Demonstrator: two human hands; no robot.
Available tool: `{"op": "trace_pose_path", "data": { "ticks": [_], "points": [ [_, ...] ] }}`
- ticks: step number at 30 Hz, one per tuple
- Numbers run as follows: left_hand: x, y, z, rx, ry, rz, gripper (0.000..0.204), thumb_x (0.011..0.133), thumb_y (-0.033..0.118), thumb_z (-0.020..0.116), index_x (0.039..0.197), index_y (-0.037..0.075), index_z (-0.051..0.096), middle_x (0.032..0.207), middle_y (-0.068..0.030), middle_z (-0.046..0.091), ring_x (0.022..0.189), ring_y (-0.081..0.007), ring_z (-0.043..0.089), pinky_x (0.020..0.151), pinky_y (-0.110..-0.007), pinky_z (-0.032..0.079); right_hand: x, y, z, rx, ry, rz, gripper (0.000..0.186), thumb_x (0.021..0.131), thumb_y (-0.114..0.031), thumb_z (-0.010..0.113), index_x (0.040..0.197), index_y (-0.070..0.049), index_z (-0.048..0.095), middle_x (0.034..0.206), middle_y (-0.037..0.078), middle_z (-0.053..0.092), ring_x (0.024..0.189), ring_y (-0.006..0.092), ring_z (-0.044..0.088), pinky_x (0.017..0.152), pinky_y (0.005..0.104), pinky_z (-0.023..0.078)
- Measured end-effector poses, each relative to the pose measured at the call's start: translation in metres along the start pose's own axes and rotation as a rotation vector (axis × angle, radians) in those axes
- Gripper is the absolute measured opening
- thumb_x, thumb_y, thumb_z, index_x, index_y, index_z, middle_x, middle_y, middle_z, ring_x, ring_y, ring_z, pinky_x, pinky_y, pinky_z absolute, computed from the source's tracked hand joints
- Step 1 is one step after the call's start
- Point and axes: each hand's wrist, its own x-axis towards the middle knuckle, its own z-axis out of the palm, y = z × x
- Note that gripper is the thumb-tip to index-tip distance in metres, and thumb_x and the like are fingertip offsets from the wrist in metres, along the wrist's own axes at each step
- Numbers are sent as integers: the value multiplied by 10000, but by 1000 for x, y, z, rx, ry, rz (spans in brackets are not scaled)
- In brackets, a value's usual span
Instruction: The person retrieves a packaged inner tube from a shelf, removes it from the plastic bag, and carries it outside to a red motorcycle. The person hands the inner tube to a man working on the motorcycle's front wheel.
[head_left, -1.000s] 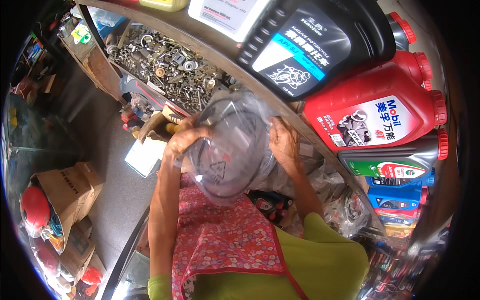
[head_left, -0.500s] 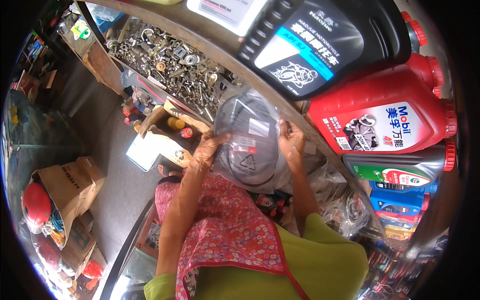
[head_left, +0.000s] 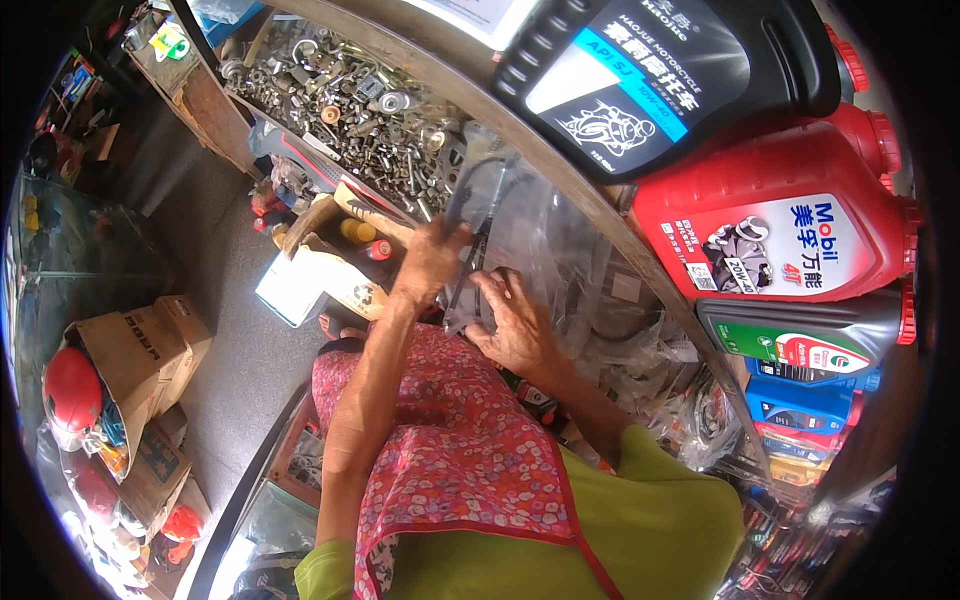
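A clear plastic bag [head_left: 470, 207] with a coiled black cable inside is turned nearly edge-on in front of me. My left hand [head_left: 432, 262] is closed on its left side, somewhat blurred. Against the bag's lower right part is my right hand [head_left: 515, 325], its fingers bent and spread, the thumb well apart from them. The bag's label is out of sight from this angle. Just behind the bag lies a metal tray of loose bolts, nuts and small parts [head_left: 350, 125].
Oil jugs, one black [head_left: 640, 90] and one red [head_left: 755, 215], line the shelf edge [head_left: 590, 200] at right. An open cardboard box [head_left: 330, 235] with capped bottles stands at left. More clear-bagged goods [head_left: 650, 350] lie below the shelf. A carton [head_left: 150, 350] stands farther left.
The bagged coil has turned from facing me to nearly edge-on. My right hand has come left and down, close to my left hand, with its fingers now spread.
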Motion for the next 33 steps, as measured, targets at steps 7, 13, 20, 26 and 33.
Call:
{"op": "trace_pose_path", "data": {
  "ticks": [7, 13, 20, 26, 33],
  "points": [
    [-32, 52, -67, 167, 76, 91, 214, 917, 111, 551, 1066, -42, 570, 849, -125, 669, 455, -141, 557, 404, -283, 462, -10, 41, 49, -173, -84, 114, 684, 821, -168, 613, 1433, -88, 319, 1056, 245, 549, 833, 406, 623, 712, 477, 514],
    [-80, 92, -127, 367, 376, 174, 259, 927, 191, 566, 1067, -25, 593, 915, -130, 693, 496, -118, 576, 399, -245, 461, 4, 44, 77, -347, -203, 79, 694, 838, -115, 548, 1435, 57, 238, 1056, 326, 560, 841, 417, 630, 720, 486, 511],
    [-95, 71, -144, 60, 322, 186, 314, 931, 254, 598, 1077, -23, 618, 913, -160, 707, 546, -106, 612, 446, -217, 475, 31, 46, 36, -279, -448, 83, 743, 838, -261, 607, 1446, -5, 265, 942, 208, 660, 855, 377, 644, 822, 447, 497],
    [-79, 29, -119, 6, 110, 36, 321, 898, 264, 649, 1049, -19, 655, 879, -23, 668, 795, -97, 557, 737, -247, 438, 60, 63, 3, -474, 72, 174, 474, 754, -204, 697, 1139, -6, 505, 932, 153, 633, 818, 316, 642, 732, 418, 529],
    [-58, 9, -95, 147, -59, 55, 287, 905, 183, 611, 1114, -13, 633, 949, -31, 630, 875, -115, 533, 804, -270, 430, 119, 147, -13, -707, 209, 175, 314, 795, -112, 643, 1077, -9, 552, 1034, 171, 593, 960, 311, 620, 724, 415, 532]
  ]
}}
